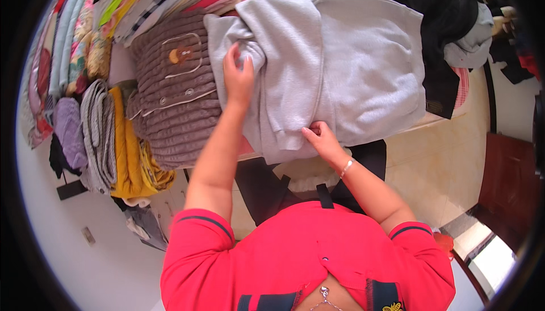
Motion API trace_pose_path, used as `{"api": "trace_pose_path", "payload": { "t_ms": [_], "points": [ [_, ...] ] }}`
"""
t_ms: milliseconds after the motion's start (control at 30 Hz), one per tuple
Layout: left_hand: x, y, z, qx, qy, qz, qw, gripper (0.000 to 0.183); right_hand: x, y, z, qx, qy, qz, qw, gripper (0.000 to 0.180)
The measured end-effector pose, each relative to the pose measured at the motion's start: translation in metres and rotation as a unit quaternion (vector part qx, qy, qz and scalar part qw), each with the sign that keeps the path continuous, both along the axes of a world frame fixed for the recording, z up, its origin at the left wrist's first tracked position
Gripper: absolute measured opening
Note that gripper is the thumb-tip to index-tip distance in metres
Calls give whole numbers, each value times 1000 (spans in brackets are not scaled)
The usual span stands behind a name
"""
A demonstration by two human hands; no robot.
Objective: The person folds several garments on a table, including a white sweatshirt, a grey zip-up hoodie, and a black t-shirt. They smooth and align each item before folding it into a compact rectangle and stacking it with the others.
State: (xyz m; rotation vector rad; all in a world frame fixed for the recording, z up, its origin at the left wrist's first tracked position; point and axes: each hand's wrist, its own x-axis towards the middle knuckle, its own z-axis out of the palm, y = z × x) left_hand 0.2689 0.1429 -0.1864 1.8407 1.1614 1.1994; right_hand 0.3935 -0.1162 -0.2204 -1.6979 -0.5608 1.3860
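Note:
A light grey sweatshirt [370,64] lies spread across the table, one side of it folded over on itself. My left hand [239,77] is over the rumpled part at its left, thumb and forefinger apart with grey cloth showing between them. By the lower edge, my right hand [325,140] touches the cloth beside what looks like a sleeve cuff [289,138]. Its fingers are curled, and whether they pinch the fabric is not clear. Left of the sweatshirt, partly against it, is a folded brown ribbed plush garment [183,98] with a bear patch and white piping.
Stacks of folded clothes [170,4] fill the far left. Yellow [125,153], grey knitted [98,136] and purple [70,132] folded pieces sit nearer. Dark clothes [443,17] heap at the far right. The table edge [443,121] runs close before me, above a tiled floor [425,170].

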Motion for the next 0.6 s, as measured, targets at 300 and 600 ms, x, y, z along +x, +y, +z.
{"api": "trace_pose_path", "payload": {
  "t_ms": [300, 600],
  "points": [
    [-75, -69, 20, 108, 453, 65, 882, 92, -8, -14, 35, 35, 170, -11, 985, 26],
    [-87, -12, 49, -242, -42, 97, 964, 29, 14, -33, 21, 84, -33, -37, 995, 20]
  ]
}}
